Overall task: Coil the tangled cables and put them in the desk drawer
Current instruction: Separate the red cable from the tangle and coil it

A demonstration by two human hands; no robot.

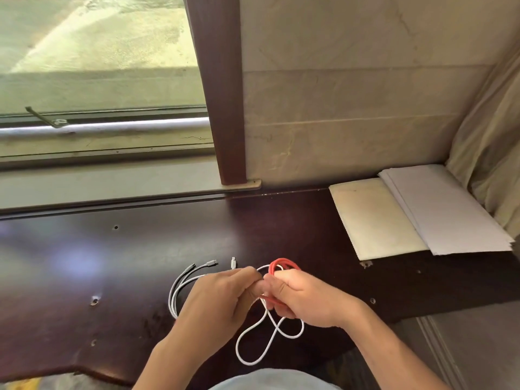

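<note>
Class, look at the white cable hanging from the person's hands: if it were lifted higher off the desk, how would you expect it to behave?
The white cable would probably stay floppy: it droops in loose crossed loops below the right hand. It looks thin, so likely light. The loops may shift or tangle with the red cable, gripped in the same hand.

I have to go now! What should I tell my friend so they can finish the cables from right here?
Right hand: grips the coiled red cable, with part of the white cable.
Left hand: pinches a cable beside the right hand.
White cable loops hang below the hands; grey cables lie on the dark desk.
Done: red is coiled.
Left: untangle and coil the white and grey, then put all in the drawer, which is not in view.
</note>
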